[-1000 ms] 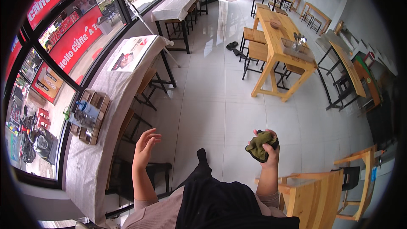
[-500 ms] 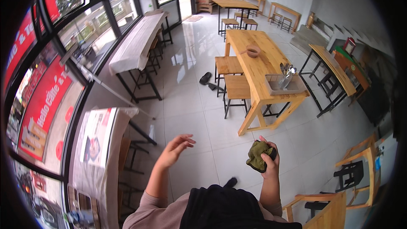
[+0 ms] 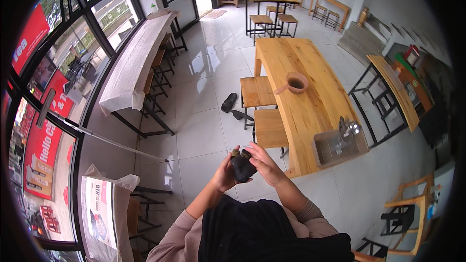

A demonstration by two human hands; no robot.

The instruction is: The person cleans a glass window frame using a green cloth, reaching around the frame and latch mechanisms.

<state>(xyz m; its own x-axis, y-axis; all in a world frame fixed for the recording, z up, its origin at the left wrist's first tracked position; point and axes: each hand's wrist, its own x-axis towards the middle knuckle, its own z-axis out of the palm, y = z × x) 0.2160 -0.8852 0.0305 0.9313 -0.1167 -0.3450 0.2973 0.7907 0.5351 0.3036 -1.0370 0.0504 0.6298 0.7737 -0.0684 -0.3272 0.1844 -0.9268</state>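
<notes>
A cloth [image 3: 243,168], folded with its black side outward and a little olive green showing at the top, is between my two hands in front of my chest. My left hand [image 3: 224,173] cups it from the left, fingers curled around its underside. From the right, my right hand [image 3: 264,164] presses its fingers against the cloth's edge. Ahead to the right stands a wooden table [image 3: 318,111] with a brown dipper [image 3: 297,83] on it. A plastic tub [image 3: 327,153] with metal utensils [image 3: 348,127] sits at the table's near end.
Wooden stools [image 3: 264,128] line the table's left side. Black sandals [image 3: 229,103] lie on the tiled floor. A squeegee pole [image 3: 116,143] slants from the window toward the floor. Cloth-covered counters [image 3: 131,80] run along the windows; a printed box [image 3: 101,213] rests on the nearest.
My left hand has come in from the left and now holds the cloth too. My right hand has brought the cloth inward, and its black side now faces out. The view has shifted toward the table.
</notes>
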